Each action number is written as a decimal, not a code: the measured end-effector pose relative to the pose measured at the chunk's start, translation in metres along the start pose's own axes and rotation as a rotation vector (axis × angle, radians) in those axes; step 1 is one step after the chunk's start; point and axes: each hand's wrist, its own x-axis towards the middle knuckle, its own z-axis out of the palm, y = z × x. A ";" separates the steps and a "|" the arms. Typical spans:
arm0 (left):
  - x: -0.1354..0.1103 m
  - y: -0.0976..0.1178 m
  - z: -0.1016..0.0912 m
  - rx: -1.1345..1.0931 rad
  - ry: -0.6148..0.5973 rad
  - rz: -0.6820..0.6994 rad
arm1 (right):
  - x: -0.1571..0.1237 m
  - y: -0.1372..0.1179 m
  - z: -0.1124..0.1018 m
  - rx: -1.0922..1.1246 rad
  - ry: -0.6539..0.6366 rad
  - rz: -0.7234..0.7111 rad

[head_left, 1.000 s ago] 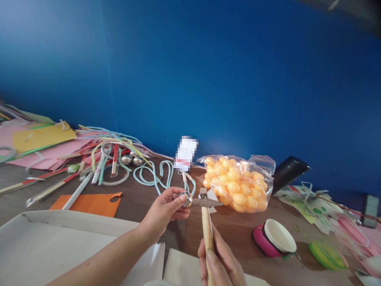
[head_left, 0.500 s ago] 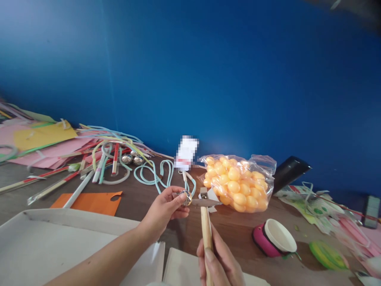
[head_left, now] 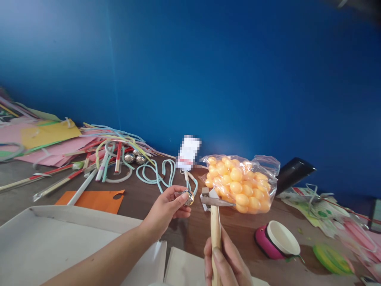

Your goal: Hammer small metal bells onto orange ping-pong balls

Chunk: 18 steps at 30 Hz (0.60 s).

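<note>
My left hand (head_left: pixel 166 208) is closed around a shiny silver ball (head_left: pixel 188 198), which shows between thumb and fingertips. My right hand (head_left: pixel 228 260) grips the pale wooden handle of a hammer (head_left: pixel 216 226). The hammer stands upright, and its grey metal head points sideways, a short gap to the right of the silver ball. Behind the head sits a small white box (head_left: pixel 205 195), partly covered by it. A clear bag of orange balls (head_left: pixel 238 182) lies just beyond.
At left are a white tray (head_left: pixel 83 216), an orange card (head_left: pixel 104 201), several silver balls (head_left: pixel 130 158), and piled sticks and paper. A blue cord (head_left: pixel 147 180) with a badge (head_left: pixel 189 153) lies behind my hands. A pink-and-white cup (head_left: pixel 279 238) and a green lid (head_left: pixel 331 258) are at right.
The hammer has moved right, away from the silver ball, opening a gap where its head was close against it. My left hand keeps its hold on the ball.
</note>
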 end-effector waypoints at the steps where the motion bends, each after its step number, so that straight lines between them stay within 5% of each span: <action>1: 0.000 0.000 0.000 0.002 -0.002 0.000 | 0.000 0.001 0.001 -0.011 0.000 -0.006; 18: 0.002 -0.002 0.000 0.011 0.003 -0.004 | 0.001 0.011 0.005 -0.112 -0.025 -0.017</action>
